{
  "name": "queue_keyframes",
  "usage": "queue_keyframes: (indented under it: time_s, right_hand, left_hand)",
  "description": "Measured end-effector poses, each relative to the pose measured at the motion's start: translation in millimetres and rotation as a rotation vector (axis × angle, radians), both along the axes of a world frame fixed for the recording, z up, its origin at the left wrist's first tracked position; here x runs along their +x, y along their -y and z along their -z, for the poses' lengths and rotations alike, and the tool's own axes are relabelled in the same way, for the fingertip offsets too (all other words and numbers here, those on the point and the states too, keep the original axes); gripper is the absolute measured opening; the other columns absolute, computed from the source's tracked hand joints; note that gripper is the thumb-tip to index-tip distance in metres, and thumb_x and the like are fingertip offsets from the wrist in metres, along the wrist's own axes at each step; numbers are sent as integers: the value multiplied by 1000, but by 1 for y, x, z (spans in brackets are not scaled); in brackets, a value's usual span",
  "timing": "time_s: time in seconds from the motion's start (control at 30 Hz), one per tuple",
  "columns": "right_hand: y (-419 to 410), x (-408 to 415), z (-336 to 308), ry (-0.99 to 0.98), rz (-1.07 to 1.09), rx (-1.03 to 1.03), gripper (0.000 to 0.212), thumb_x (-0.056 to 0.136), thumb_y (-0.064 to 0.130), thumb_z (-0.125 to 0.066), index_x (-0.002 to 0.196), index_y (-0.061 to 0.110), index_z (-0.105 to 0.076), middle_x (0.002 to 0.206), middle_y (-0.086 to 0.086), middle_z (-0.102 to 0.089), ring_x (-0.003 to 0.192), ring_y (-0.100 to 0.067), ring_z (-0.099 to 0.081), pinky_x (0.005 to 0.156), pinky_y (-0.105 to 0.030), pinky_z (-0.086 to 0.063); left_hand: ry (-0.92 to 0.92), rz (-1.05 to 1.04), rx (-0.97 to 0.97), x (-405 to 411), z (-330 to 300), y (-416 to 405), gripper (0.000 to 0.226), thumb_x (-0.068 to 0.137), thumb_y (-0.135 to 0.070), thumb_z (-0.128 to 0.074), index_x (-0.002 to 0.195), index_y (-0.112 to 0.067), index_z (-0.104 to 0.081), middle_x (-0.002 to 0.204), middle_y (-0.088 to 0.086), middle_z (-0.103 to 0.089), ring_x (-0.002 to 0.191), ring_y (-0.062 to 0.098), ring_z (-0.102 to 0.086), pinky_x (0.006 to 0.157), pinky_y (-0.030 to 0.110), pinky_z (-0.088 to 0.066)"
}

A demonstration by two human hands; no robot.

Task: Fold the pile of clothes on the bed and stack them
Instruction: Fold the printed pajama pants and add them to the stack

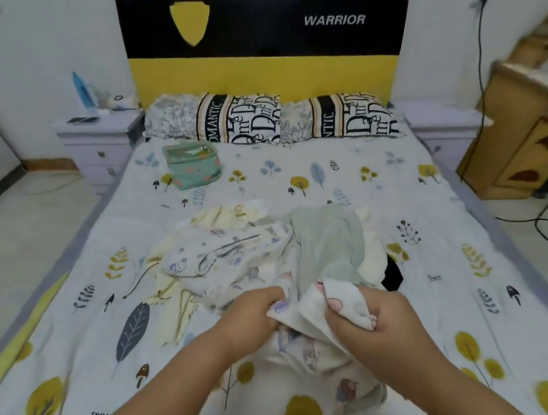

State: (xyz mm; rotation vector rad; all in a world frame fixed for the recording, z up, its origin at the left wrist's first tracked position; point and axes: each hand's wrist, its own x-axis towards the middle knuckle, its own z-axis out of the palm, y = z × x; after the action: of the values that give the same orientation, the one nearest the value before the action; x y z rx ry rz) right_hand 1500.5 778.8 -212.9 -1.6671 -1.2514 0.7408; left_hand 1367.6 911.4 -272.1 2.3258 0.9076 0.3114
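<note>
Leaf-print bedsheet [331, 179] w/ rumpled clothes pile [237, 256] mid-bed. Left hand [255, 316] & right hand [372, 319] each pinched the white cartoon-print garment [316, 309], raised at pile's near edge, prob. to spread it for folding.

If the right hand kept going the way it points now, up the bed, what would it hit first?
Probably the pale green garment on the pile, just beyond the printed cloth that the right hand grips; depth is unclear.

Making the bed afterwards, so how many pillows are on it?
2: one patterned black-and-white lettered pillow left at the headboard, another lettered pillow right beside it. None seems hidden.
</note>
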Motion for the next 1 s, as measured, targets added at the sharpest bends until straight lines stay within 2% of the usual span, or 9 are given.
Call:
queue_keyframes:
  time_s: [0.13, 0.3, 0.4, 0.47, 0.57, 0.67, 0.8, 0.9, 1.0]
  right_hand:
    - [19, 17, -33, -20, 174, 20, 18, 86, 22, -64, 82, 5, -66, 75, -16, -66, 69, -30, -61, 63, -38, -50]
    - [32, 5, -73, 99, 201, 48, 15, 85, 14, -64, 74, 20, -58, 62, 2, -57, 56, -3, -49, 51, -13, -37]
    - [34, -15, -101, 215, 178, 3, 17, 85, 14, -62, 89, 29, -57, 76, 8, -61, 67, 0, -55, 57, -15, -44]
    - [37, -31, -123, 180, 110, -11, 41, 80, 12, -63, 115, 31, -52, 97, 15, -61, 83, 4, -57, 68, -12, -46]
    - [45, -64, -156, -100, -150, 18, 81, 66, 27, -76, 136, 35, -34, 123, 21, -55, 108, 7, -55, 87, -12, -46]
    - [48, -96, -176, -189, -246, 97, 66, 66, 17, -77, 123, 28, -45, 108, 13, -66, 101, -4, -63, 77, -16, -51]
    - [53, -108, -200, 84, 77, 174, 20, 77, 5, -60, 88, 22, -61, 81, 3, -68, 81, -16, -64, 70, -30, -50]
    - [65, -103, -220, 98, 126, 242, 32, 76, -2, -57, 75, 29, -60, 71, 6, -66, 70, -13, -60, 63, -28, -49]
    - [77, -99, -243, 91, 147, 326, 33, 77, -4, -58, 69, 28, -60, 64, 10, -64, 63, -6, -57, 56, -20, -45]
  left_hand:
    - [101, -85, -129, -23, -69, -5, 33, 84, -6, -63, 60, -22, -48, 59, -9, -47, 57, 1, -42, 53, 16, -29]
    - [337, -88, -203, -47, -170, 11, 24, 77, -4, -71, 62, -18, -60, 52, -13, -56, 50, -6, -46, 50, 10, -34]
    - [459, -72, -215, -56, -215, 32, 19, 79, -4, -69, 67, -18, -65, 61, -8, -63, 56, 1, -53, 55, 14, -40]
    - [557, -103, -236, -60, -239, 46, 19, 81, -4, -66, 68, -17, -63, 66, 0, -64, 60, 9, -54, 58, 22, -41]
    - [684, -125, -285, -60, -270, 71, 20, 82, -6, -65, 67, -18, -60, 66, 4, -64, 57, 13, -57, 55, 23, -43]
    - [722, -78, -344, -57, -292, 100, 17, 82, -4, -64, 70, -14, -59, 59, 1, -65, 50, 10, -58, 48, 16, -44]
    - [762, -86, -303, -71, -308, 118, 13, 81, -1, -64, 73, -10, -60, 72, 7, -67, 64, 13, -60, 60, 22, -47]
    - [788, -86, -315, -104, -297, 114, 12, 79, -14, -70, 89, -19, -66, 89, -4, -72, 84, 8, -66, 71, 20, -51]
    - [571, -10, -438, -132, -256, 117, 48, 71, -39, -76, 115, -34, -57, 115, -18, -65, 108, -1, -58, 89, 23, -48]
